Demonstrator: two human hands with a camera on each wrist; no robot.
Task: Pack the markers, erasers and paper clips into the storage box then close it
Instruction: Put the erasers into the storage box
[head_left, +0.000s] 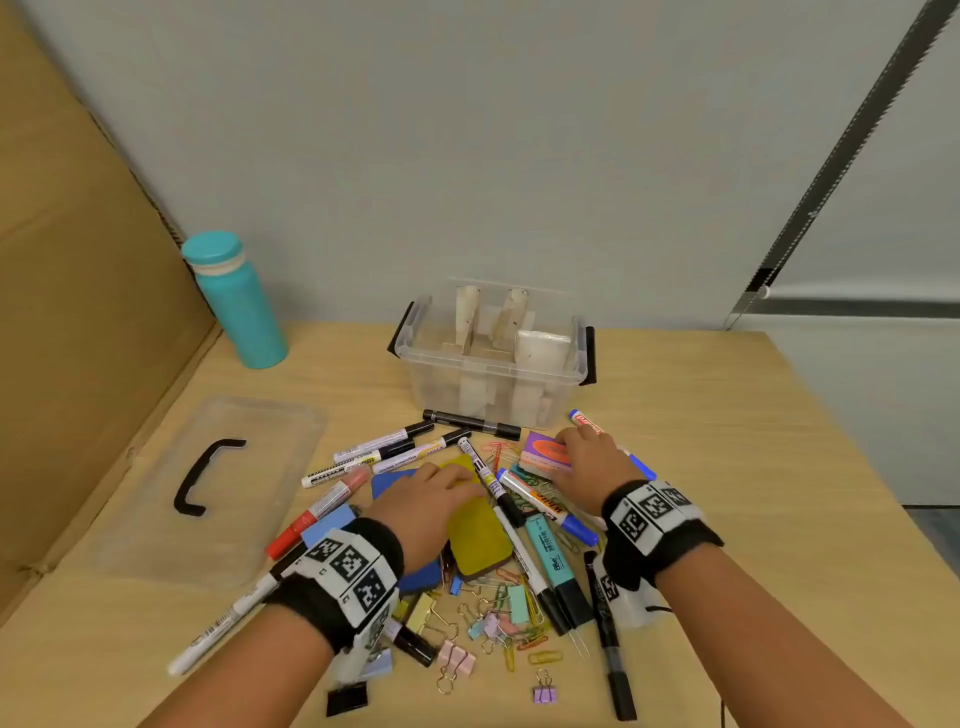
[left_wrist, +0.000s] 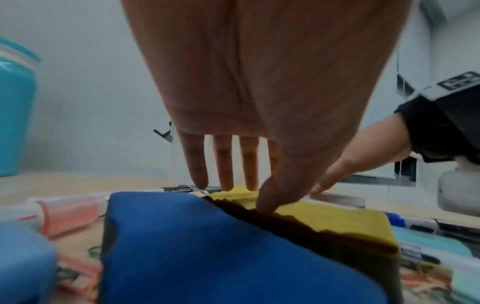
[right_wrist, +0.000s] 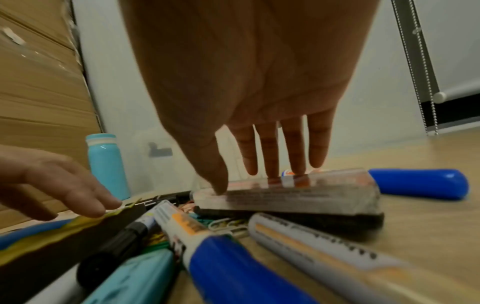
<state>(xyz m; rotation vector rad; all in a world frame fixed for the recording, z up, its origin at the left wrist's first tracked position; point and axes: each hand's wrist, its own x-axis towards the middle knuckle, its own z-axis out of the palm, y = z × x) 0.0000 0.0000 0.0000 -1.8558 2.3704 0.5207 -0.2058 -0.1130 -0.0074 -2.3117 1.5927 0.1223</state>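
A light wood table (head_left: 753, 467) is set against a grey wall, cluttered with markers (head_left: 382, 445), clips (head_left: 498, 618) and an open clear box (head_left: 493, 364). The yellow eraser (head_left: 480, 530) is touched by the spread left hand (head_left: 434, 499); the purple eraser (head_left: 548, 456) is touched by the spread right hand (head_left: 592, 467).

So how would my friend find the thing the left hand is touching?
Start at the clear box at the back of the table, then come toward the pile of markers in front of it. The left hand rests on a yellow eraser there. It is the only yellow block, lying partly over a blue eraser, with a dark felt underside.
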